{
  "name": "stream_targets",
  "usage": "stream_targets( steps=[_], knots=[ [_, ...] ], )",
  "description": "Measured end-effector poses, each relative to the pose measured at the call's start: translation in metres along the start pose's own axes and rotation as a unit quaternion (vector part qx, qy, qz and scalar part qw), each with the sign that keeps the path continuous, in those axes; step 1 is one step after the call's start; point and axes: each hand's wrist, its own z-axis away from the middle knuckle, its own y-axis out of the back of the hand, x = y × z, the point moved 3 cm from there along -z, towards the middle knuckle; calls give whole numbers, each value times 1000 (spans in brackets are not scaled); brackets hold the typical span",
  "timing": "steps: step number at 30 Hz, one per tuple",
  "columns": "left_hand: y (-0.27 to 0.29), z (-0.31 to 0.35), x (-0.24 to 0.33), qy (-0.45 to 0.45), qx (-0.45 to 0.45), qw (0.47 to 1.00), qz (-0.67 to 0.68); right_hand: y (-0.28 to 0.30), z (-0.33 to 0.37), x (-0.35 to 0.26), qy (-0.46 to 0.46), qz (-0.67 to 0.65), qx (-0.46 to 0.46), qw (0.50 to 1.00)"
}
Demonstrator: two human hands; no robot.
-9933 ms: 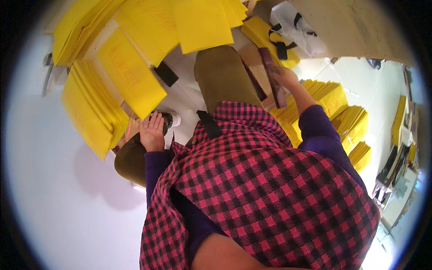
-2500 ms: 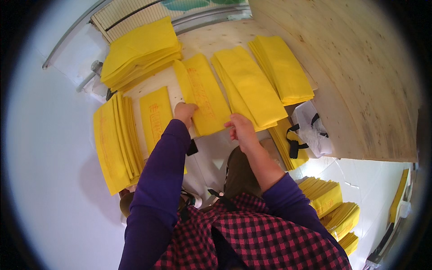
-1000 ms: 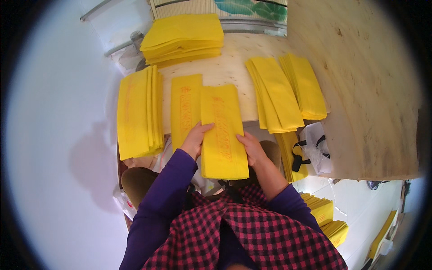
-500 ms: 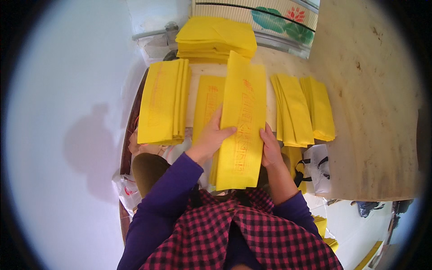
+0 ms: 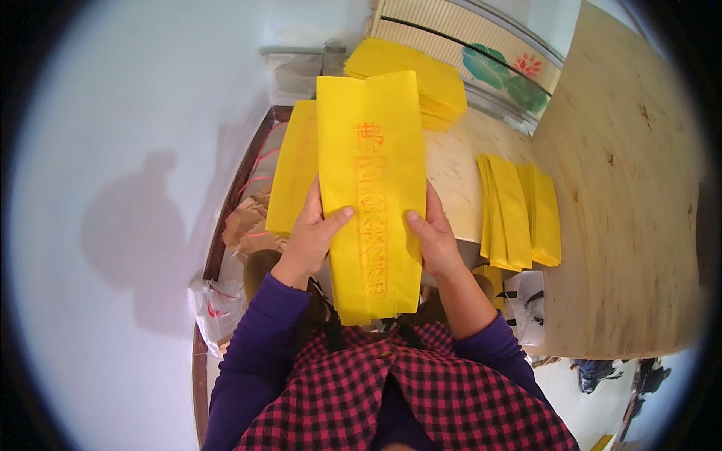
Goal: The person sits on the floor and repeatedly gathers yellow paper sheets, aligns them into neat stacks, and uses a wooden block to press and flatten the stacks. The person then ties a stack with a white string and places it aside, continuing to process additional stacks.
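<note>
Between two hands (image 5: 307,239) clamped on its sides, the yellow bundle (image 5: 370,199) points lengthwise away from the torso (image 5: 459,391).

left: pale wall (image 5: 165,98) | right: knotted wooden panel (image 5: 624,218) | lower right: whitish floor (image 5: 575,410)

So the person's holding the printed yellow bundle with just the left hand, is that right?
Not just the left hand: the head view shows the right hand also gripping the printed yellow bundle, at its opposite edge.
</note>
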Motion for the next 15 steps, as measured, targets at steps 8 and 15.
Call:
stream_targets(
  steps=[8,15],
  knots=[
    [45,17,26,-44,53,995,66,-62,-10,-16,122,341,-95,927],
    [61,29,12,-55,99,983,142,-100,1,-34,165,487,-155,843]
  ],
)
